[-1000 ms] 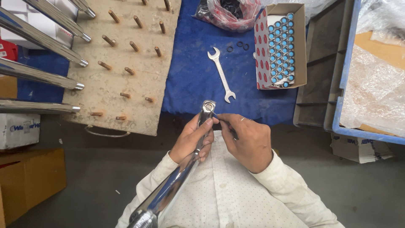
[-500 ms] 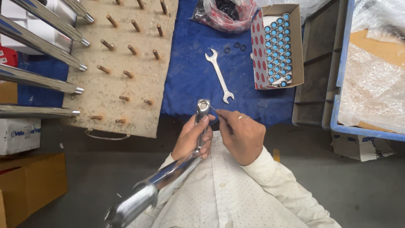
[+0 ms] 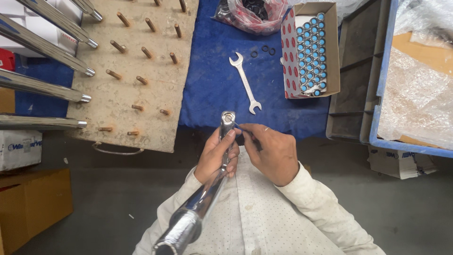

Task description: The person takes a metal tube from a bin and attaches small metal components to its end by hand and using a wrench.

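Chrome gleams along the long metal tube that the left hand is grasping around its upper part, thumb laid along the shaft just below the fitted end. That tube runs from the person's lap up to the near edge of the counter, its end reaching just over the blue cloth. The right hand is pinched closed on a thin dark tool, whose tip meets the tube's end; what kind of tool it is cannot be made out.

On the blue cloth, just beyond the tube's end, lies an open-ended spanner, slanted, free of both hands. Near its far head sit a few small black rings. To the right of them, an open cardboard box holds rows of blue-capped parts. At the far edge rests a clear bag of dark pieces.

Toward the counter's left side, a wooden pegboard carries short pegs, and several more chrome tubes are slipped over pegs along its left edge, jutting out leftward. A blue crate with plastic-wrapped contents stands off the right edge.
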